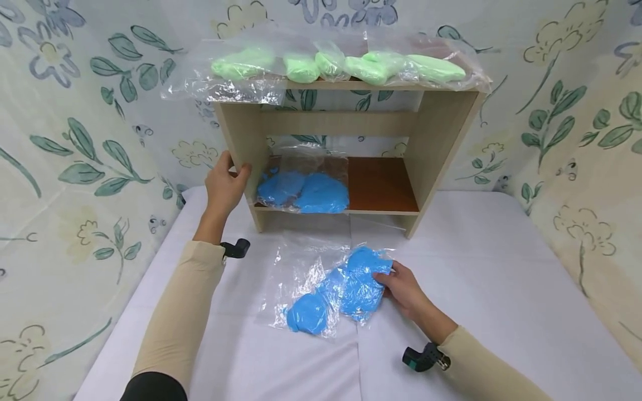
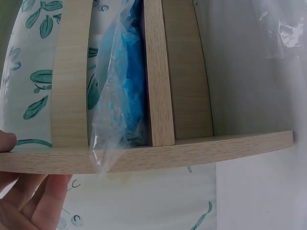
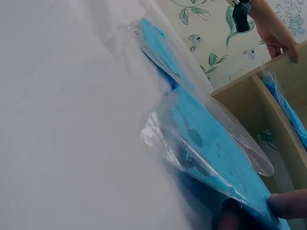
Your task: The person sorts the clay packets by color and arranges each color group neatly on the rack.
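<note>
My left hand [image 1: 225, 186] grips the left side panel of a small wooden shelf [image 1: 448, 142], thumb on the inner face and fingers outside, as the left wrist view shows. Over the white cloth, my right hand [image 1: 405, 289] pinches the right end of a clear plastic bag holding blue, putty-like lumps [image 1: 363, 278]. The bag's left part, with a round blue lump [image 1: 307, 313], lies toward the cloth. On the shelf's lower board, at the left, rests another clear bag of blue material [image 1: 321, 193]; its edge hangs over the front in the left wrist view.
Clear bags with several light green lumps [image 1: 368, 69] lie along the shelf's top, overhanging its left end. The brown lower board [image 1: 381, 184] shows at the right. A white cloth [image 1: 481, 278] covers the table, and floral fabric [image 1: 577, 139] hangs behind and at both sides.
</note>
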A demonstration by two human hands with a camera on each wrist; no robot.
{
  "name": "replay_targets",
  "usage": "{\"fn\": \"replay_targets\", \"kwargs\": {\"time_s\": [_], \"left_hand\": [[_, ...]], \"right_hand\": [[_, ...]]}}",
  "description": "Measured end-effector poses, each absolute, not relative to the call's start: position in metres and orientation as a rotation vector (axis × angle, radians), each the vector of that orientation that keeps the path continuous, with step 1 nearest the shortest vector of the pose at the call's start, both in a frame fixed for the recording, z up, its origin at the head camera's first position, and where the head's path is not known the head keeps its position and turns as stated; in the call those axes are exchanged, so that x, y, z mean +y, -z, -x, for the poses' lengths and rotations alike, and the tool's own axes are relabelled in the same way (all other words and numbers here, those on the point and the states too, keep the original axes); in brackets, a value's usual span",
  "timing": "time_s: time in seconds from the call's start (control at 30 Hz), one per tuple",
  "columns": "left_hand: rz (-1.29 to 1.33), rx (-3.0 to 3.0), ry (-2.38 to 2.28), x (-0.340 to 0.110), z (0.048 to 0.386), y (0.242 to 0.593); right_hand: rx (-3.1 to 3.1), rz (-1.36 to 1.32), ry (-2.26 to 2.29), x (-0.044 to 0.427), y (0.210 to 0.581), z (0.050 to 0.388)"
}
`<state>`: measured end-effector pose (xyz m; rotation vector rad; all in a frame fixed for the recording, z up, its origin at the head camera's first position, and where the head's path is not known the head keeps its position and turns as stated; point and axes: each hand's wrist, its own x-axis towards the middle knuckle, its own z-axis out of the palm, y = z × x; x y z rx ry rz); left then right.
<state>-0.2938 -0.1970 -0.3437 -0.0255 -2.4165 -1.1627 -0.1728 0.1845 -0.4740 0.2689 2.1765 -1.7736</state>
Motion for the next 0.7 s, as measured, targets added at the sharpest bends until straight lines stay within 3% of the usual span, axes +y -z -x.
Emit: {"fn": "replay_targets", "kwargs": {"time_s": [0.3, 0.7], "left_hand": [[0.025, -2.427, 1.182, -0.194, 0.293, 0.343], [0.017, -2.418, 1.172, -0.198, 0.294, 0.345]], "right_hand": [[2.375, -0.268, 1.595, 0.215, 0.463, 0.156], [2.610, 0.014, 1.290, 0.240, 0.454, 0.150]]}}
